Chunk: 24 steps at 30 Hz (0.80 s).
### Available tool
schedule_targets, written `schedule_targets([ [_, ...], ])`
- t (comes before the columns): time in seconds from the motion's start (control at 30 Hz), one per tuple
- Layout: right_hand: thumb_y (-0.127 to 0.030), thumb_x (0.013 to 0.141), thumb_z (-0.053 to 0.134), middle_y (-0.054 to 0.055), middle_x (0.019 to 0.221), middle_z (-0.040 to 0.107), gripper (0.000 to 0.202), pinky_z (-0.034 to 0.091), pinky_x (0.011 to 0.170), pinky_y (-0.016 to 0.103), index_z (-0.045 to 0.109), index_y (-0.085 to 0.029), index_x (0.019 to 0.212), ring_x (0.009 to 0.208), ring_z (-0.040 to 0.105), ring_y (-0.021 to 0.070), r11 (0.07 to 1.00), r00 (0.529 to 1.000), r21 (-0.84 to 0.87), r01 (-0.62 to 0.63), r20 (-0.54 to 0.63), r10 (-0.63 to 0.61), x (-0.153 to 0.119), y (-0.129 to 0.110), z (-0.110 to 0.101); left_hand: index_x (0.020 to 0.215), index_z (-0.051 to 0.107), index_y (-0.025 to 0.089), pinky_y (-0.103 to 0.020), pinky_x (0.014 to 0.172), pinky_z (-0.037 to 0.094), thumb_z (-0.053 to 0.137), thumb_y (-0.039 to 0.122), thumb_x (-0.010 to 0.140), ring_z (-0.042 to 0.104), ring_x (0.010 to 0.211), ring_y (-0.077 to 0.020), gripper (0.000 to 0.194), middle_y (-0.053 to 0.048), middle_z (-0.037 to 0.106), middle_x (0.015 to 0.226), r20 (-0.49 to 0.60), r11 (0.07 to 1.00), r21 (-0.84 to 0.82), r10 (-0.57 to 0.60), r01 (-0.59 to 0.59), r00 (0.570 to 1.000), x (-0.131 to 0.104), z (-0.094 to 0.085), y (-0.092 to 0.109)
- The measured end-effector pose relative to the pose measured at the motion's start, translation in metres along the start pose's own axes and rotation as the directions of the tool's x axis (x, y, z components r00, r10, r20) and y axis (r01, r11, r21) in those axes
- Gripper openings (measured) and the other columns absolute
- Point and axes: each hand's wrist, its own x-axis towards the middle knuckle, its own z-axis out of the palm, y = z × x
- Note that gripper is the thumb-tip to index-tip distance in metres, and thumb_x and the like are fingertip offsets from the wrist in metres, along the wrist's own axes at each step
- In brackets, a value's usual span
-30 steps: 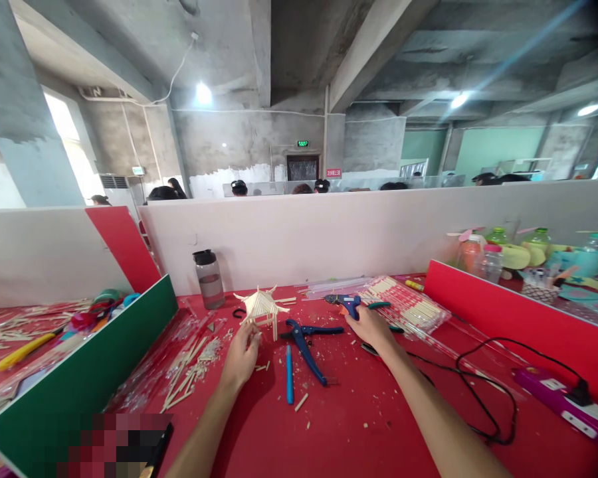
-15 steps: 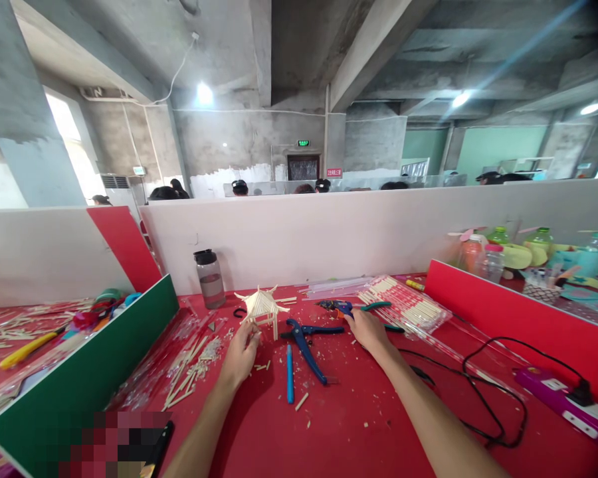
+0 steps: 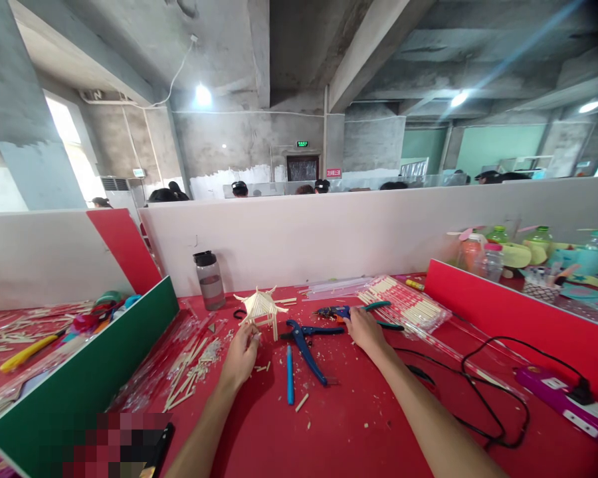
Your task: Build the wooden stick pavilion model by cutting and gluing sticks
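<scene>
My left hand (image 3: pixel 242 354) is closed in a pinch on a leg of a small pavilion model (image 3: pixel 260 305) made of pale wooden sticks, which stands upright on the table. My right hand (image 3: pixel 366 330) wraps round the handle of a blue glue gun (image 3: pixel 341 312), its dark nozzle pointing left toward the model. Green-handled pliers (image 3: pixel 377 306) lie just behind that hand, their head partly hidden by the glue gun. Between my hands rest a blue cutter (image 3: pixel 306 352) with its handles spread and a blue pen-like stick (image 3: pixel 290 375).
Cut sticks (image 3: pixel 187 378) and scraps lie left of my left hand, near a green divider (image 3: pixel 90 372). A water bottle (image 3: pixel 210 282) stands at the back. Packed sticks (image 3: pixel 408 302) lie to the right. A black cord (image 3: pixel 478 392) loops to a purple power strip (image 3: pixel 563 401).
My right hand and the glue gun have shifted slightly left. My left hand stays on the pavilion model, almost unmoved.
</scene>
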Motion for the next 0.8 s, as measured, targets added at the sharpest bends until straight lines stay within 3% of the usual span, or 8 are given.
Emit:
schedule_targets([
  [0.1,-0.025,0.095,0.056,0.022,0.113,0.064,0.025,0.047,0.083,0.037,0.060,-0.009,0.115,0.110,0.060,0.0338,0.997,0.997,0.062,0.054,-0.064,-0.050,0.002,-0.001,-0.007,0.074,0.049,0.021,-0.032,0.074,0.042,0.042,0.034,0.089,0.056,0.077,-0.0216,0.021,-0.003,0.057,0.077,-0.002,1.000,0.004,0.001,-0.001,1.000,0.000,0.000,0.000],
  [0.2,-0.023,0.097,0.052,0.015,0.108,0.067,0.018,0.045,0.090,0.033,0.059,-0.014,0.110,0.106,0.062,0.0255,0.974,0.980,0.143,0.175,-0.115,-0.159,0.002,-0.012,-0.014,0.074,0.048,0.021,-0.032,0.075,0.042,0.042,0.035,0.089,0.056,0.078,-0.0221,0.021,-0.003,0.057,0.078,-0.005,1.000,0.013,0.002,-0.002,1.000,0.000,0.000,0.001],
  [0.3,-0.024,0.098,0.050,0.007,0.099,0.071,0.013,0.047,0.087,0.028,0.060,-0.019,0.104,0.096,0.065,0.0191,0.929,0.952,0.221,0.298,-0.136,-0.273,-0.006,-0.033,-0.017,0.074,0.047,0.021,-0.033,0.076,0.042,0.041,0.035,0.089,0.055,0.079,-0.0223,0.021,-0.004,0.057,0.078,-0.005,1.000,0.019,-0.004,0.004,1.000,0.000,0.001,0.001],
  [0.4,-0.023,0.095,0.052,0.006,0.097,0.073,0.012,0.049,0.084,0.030,0.063,-0.020,0.100,0.092,0.068,0.0197,0.799,0.910,0.436,0.413,-0.162,-0.382,-0.020,-0.061,-0.015,0.074,0.047,0.022,-0.032,0.074,0.042,0.041,0.036,0.089,0.054,0.077,-0.0219,0.022,-0.003,0.056,0.077,-0.009,1.000,0.020,-0.016,0.017,1.000,0.000,0.001,0.003],
  [0.47,-0.024,0.093,0.054,0.006,0.095,0.074,0.013,0.051,0.082,0.030,0.064,-0.020,0.100,0.090,0.069,0.0198,0.683,0.905,0.619,0.388,-0.116,-0.409,-0.027,-0.078,-0.012,0.074,0.047,0.022,-0.032,0.073,0.042,0.041,0.037,0.089,0.054,0.076,-0.0218,0.023,-0.003,0.055,0.077,-0.016,1.000,0.018,-0.020,0.020,1.000,0.000,0.001,0.003],
  [0.57,-0.025,0.092,0.055,0.010,0.105,0.074,0.019,0.054,0.067,0.028,0.063,-0.017,0.108,0.085,0.071,0.0194,0.528,0.911,0.827,0.196,0.047,-0.411,-0.032,-0.099,-0.007,0.074,0.048,0.021,-0.032,0.075,0.042,0.041,0.035,0.089,0.055,0.078,-0.0219,0.022,-0.003,0.056,0.078,-0.023,1.000,0.007,-0.008,0.009,1.000,0.000,0.002,0.003],
  [0.67,-0.022,0.090,0.057,0.012,0.112,0.073,0.028,0.051,0.054,0.025,0.061,-0.015,0.117,0.078,0.072,0.0190,0.522,0.887,0.849,0.079,0.180,-0.426,-0.030,-0.117,-0.002,0.075,0.050,0.021,-0.031,0.075,0.042,0.042,0.033,0.089,0.055,0.078,-0.0215,0.021,-0.003,0.057,0.079,-0.042,1.000,-0.008,0.000,-0.001,0.999,0.000,0.003,0.002],
  [0.8,-0.018,0.085,0.064,0.009,0.101,0.076,0.025,0.054,0.069,0.026,0.068,-0.015,0.110,0.084,0.073,0.0199,0.566,0.876,0.812,0.146,0.159,-0.455,-0.022,-0.133,0.001,0.077,0.053,0.020,-0.031,0.075,0.042,0.042,0.033,0.090,0.056,0.079,-0.0216,0.021,-0.003,0.058,0.079,-0.049,1.000,-0.010,-0.004,0.003,0.999,0.000,0.004,0.002],
])
